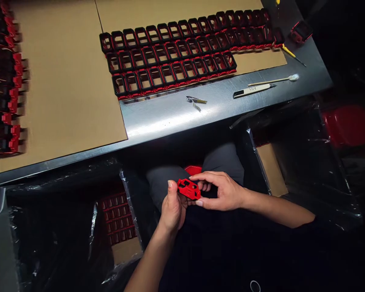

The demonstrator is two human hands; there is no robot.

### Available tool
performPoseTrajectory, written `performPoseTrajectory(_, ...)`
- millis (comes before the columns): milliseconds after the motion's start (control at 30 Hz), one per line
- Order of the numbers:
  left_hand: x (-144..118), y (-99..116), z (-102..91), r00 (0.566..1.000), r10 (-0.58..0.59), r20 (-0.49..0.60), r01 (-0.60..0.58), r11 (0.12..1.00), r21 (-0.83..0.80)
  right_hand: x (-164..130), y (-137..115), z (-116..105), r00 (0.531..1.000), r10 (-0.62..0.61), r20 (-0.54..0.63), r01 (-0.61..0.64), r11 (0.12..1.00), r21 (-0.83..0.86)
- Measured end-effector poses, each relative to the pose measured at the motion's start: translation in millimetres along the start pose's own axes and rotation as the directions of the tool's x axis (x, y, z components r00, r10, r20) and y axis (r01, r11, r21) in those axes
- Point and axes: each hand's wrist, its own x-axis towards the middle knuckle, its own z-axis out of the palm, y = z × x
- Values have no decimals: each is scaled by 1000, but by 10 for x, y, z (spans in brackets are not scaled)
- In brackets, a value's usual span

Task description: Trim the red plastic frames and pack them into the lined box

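A small red plastic frame (pixel 189 190) with black inner parts and cut-out openings is held between both hands above my lap. My left hand (pixel 172 209) grips its left end, thumb raised beside it and the other fingers partly hidden underneath. At the right end, my right hand (pixel 220 190) pinches it between thumb and forefinger. On the table beyond stand rows of similar black-and-red frames (pixel 167 74), set close together on cardboard.
Nail clippers (pixel 197 101), a white cutter knife (pixel 254 90), a cotton swab (pixel 275 80) and a yellow screwdriver (pixel 293 55) lie on the metal table (pixel 158 117). More frames (pixel 13 101) stand at left. Plastic-lined bins (pixel 63 231) flank my legs; the left one holds frames.
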Motion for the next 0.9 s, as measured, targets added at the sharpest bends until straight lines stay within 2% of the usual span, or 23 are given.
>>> performPoseTrajectory(133,39,-47,-38,996,38,-77,-29,992,121,12,3,4,999,-38,19,39,996,-77)
performPoseTrajectory(300,207,-56,-62,990,142,-5,-130,918,375,27,29,48,1000,17,-20,-22,966,-259)
performPoseTrajectory(400,336,12,40,998,46,51,-63,915,399,26,59,-4,994,77,-72,-95,952,-291)
performPoseTrajectory(433,369,45,88,996,-5,94,-30,927,373,23,75,-54,988,127,-84,-143,963,-228)
performPoseTrajectory(500,411,116,180,977,-69,201,5,954,301,5,121,-204,964,255,-82,-252,967,46)
performPoseTrajectory(567,435,177,243,960,-50,275,-20,969,248,-36,183,-393,928,368,-61,-315,862,396)
performPoseTrajectory(633,457,208,265,963,4,268,-73,966,250,-101,246,-572,899,433,-68,-292,707,644)
performPoseTrajectory(700,485,198,258,972,-1,234,-69,955,289,-174,298,-701,881,465,-93,-234,597,767)
performPoseTrajectory(800,516,129,232,983,-38,179,-24,943,331,-260,356,-783,882,465,-70,-174,462,870)
performPoseTrajectory(900,524,55,195,994,-10,111,-29,940,341,-322,418,-813,881,467,-81,-134,409,902)
